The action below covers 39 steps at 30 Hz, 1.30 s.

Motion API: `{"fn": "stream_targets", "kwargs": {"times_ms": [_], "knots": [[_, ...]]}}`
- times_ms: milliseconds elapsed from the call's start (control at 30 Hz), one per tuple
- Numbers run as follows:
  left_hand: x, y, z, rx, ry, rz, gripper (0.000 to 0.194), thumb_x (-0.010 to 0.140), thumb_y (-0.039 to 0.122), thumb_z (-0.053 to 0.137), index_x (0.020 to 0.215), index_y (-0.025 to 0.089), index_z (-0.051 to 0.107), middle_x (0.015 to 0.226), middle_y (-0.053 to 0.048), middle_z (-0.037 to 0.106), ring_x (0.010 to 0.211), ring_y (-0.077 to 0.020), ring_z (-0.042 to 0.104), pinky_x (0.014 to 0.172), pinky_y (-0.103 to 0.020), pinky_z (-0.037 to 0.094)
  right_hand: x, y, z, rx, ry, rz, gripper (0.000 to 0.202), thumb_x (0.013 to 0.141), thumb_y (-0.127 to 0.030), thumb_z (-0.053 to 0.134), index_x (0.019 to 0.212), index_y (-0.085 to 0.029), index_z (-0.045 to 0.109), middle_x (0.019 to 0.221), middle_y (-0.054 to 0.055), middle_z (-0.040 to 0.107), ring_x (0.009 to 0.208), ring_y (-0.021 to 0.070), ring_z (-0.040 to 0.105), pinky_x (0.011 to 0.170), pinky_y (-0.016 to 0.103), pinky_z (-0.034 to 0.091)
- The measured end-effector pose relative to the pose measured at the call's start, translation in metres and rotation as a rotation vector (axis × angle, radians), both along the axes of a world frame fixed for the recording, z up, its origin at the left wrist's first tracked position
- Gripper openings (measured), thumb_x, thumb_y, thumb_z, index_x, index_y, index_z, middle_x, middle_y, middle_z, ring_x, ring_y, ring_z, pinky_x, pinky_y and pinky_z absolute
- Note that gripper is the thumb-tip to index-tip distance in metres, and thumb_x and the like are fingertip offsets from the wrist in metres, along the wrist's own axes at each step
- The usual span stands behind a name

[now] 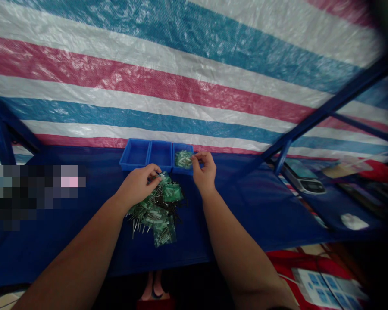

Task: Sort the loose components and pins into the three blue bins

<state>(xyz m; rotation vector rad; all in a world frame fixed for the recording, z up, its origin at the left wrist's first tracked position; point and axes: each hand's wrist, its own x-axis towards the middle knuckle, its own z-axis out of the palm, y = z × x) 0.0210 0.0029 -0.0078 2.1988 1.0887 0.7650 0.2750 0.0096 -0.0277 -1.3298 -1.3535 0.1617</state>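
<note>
A heap of small clear-green plastic packets (157,213), mixed with loose thin metal pieces like nails or pins, lies on the blue tabletop. My left hand (139,184) reaches in from the left, its thumb and fingers closed on a small packet (163,177) at the top of the heap. Behind the heap stand three blue bins (161,156) side by side. Several similar packets (183,159) fill the right bin. At that bin's right edge is my right hand (205,170), thumb and forefinger pinched; what they hold, if anything, is hidden.
The blue table (245,215) runs up to a striped plastic sheet (181,94). Slanted blue frame bars (283,157) stand to the right, with a weighing scale (307,183) and a crumpled white item (354,221) beyond. Below right lies a printed sheet (326,288).
</note>
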Motion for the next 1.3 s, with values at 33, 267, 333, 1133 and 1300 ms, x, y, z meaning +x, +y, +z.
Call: {"fn": "stream_targets", "kwargs": {"times_ms": [33,267,333,1133,1300], "knots": [[0.000,0.000,0.000,-0.001,0.005,0.000,0.018,0.091,0.029,0.058,0.107,0.021,0.063,0.088,-0.003,0.074,0.079,-0.0179,0.068,0.074,-0.032,0.049,0.003,0.001,-0.001,-0.030,-0.043,-0.051,0.015,0.093,-0.036,0.057,0.094,-0.021,0.061,0.083,0.004,0.066,0.080,0.0204,0.062,0.081,0.036,0.050],[0.001,0.000,0.002,-0.012,0.030,0.003,0.019,0.090,0.031,0.060,0.105,0.022,0.066,0.088,-0.003,0.074,0.076,-0.0175,0.067,0.072,-0.031,0.048,0.004,-0.003,0.004,-0.197,-0.372,-0.225,0.015,0.088,-0.033,0.063,0.092,-0.023,0.073,0.117,0.011,0.068,0.114,0.0324,0.056,0.104,0.053,0.039],[0.001,-0.001,0.002,-0.020,0.038,0.003,0.019,0.090,0.031,0.060,0.105,0.021,0.066,0.088,-0.003,0.074,0.076,-0.0174,0.067,0.072,-0.031,0.048,0.001,-0.005,0.005,-0.192,-0.416,-0.177,0.016,0.090,-0.032,0.061,0.095,-0.024,0.074,0.119,0.009,0.068,0.116,0.0299,0.057,0.111,0.055,0.034],[0.005,0.002,0.001,-0.265,-0.449,0.044,0.027,0.090,0.035,0.066,0.109,0.017,0.060,0.082,-0.002,0.072,0.071,-0.0157,0.068,0.070,-0.032,0.055,-0.025,-0.030,0.032,0.003,-0.448,0.537,0.027,0.089,-0.021,0.058,0.115,-0.025,0.062,0.137,0.010,0.061,0.128,0.0259,0.056,0.109,0.049,0.045],[0.005,0.005,0.001,-0.414,-0.586,0.074,0.032,0.087,0.035,0.069,0.110,0.018,0.055,0.086,-0.004,0.074,0.073,-0.0169,0.072,0.076,-0.036,0.060,-0.030,-0.031,0.033,0.010,-0.417,0.619,0.030,0.086,-0.017,0.056,0.114,-0.025,0.064,0.116,0.007,0.068,0.111,0.0232,0.063,0.101,0.045,0.051]]}}
